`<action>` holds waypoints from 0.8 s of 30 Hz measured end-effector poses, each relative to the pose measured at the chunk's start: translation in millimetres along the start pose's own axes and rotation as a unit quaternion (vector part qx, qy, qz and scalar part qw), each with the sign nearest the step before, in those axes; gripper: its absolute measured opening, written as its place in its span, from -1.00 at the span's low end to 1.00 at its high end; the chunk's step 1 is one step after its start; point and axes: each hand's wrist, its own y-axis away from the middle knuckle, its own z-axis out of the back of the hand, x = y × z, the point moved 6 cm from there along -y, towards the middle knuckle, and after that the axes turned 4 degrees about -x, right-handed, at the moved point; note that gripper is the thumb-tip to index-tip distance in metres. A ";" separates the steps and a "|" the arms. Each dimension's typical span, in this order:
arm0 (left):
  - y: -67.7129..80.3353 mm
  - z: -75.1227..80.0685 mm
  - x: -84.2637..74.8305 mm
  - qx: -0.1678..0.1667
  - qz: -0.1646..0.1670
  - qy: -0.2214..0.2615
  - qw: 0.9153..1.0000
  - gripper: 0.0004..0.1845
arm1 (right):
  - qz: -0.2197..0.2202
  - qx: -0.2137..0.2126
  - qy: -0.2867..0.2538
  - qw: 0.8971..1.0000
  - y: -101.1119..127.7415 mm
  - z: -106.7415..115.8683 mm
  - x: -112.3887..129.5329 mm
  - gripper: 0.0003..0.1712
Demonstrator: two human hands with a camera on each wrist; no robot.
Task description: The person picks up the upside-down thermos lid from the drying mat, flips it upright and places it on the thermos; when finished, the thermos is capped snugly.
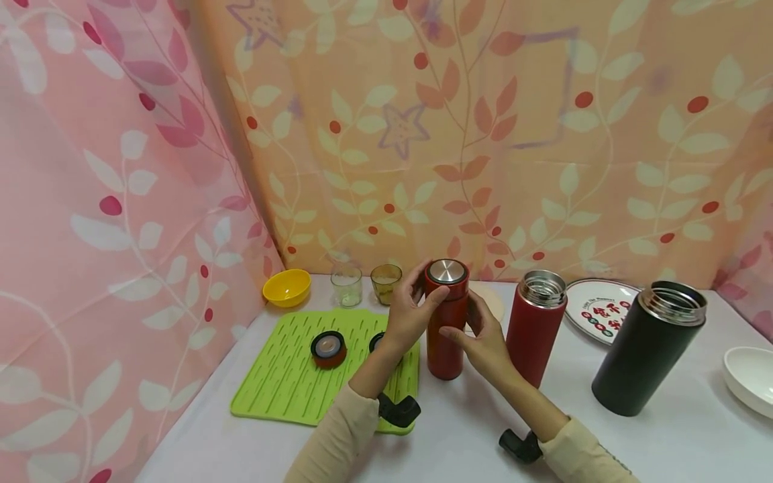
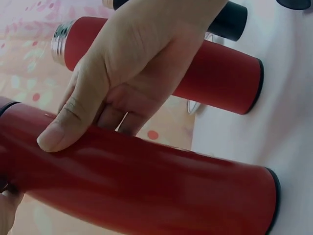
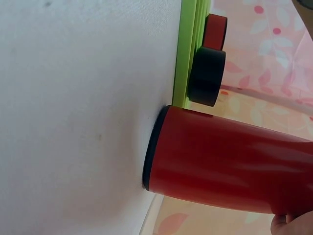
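Observation:
A red thermos bottle (image 1: 445, 349) with a steel-topped lid (image 1: 448, 271) on it stands upright on the white table. My left hand (image 1: 409, 312) grips it around the lid and neck, thumb across the front. Lower down, my right hand (image 1: 488, 342) holds the bottle's body from the right side; its thumb (image 2: 63, 128) lies along the red wall in the left wrist view. Right of the hands stand a second red thermos (image 1: 534, 335) and a larger black thermos (image 1: 646, 352), both without lids. A red lid (image 1: 329, 351) and a black lid (image 3: 207, 77) rest on a green draining mat (image 1: 272, 382).
At the back left are a yellow bowl (image 1: 287, 288), a clear glass (image 1: 347, 288) and an amber glass (image 1: 386, 280). A patterned plate (image 1: 582, 302) lies behind the lidless bottles. A white bowl (image 1: 749, 379) sits at the right edge. Curtains (image 1: 483, 134) hang behind the table.

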 end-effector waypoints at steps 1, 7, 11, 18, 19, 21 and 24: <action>0.4 0.0 -3.2 0.000 0.002 0.001 1.000 -0.37 | 0.002 0.001 -0.001 1.000 -0.4 0.0 0.4 -0.13; -0.5 -1.8 -9.6 -0.042 0.038 -0.025 0.998 -0.24 | -0.003 0.002 0.001 1.000 -0.5 0.6 1.7 -0.15; -1.2 -3.1 -9.4 -0.046 0.045 -0.022 0.998 -0.34 | 0.000 0.003 -0.006 1.000 -0.9 0.1 3.5 -0.15; -1.5 -2.0 -11.2 0.033 0.015 -0.026 0.999 -0.39 | -0.005 0.002 -0.002 1.000 -1.7 0.3 2.7 -0.13; -1.3 -1.7 -10.5 0.036 0.017 -0.025 0.999 -0.36 | -0.007 0.001 -0.001 1.000 -1.3 0.5 2.1 -0.13; -1.6 -1.2 -6.7 0.031 0.022 -0.026 0.999 -0.31 | -0.012 0.003 -0.002 1.000 -0.5 0.6 0.8 -0.13; -4.0 -1.6 5.4 0.001 0.033 -0.030 0.999 -0.20 | -0.018 0.006 -0.004 1.000 1.0 0.9 -0.9 -0.14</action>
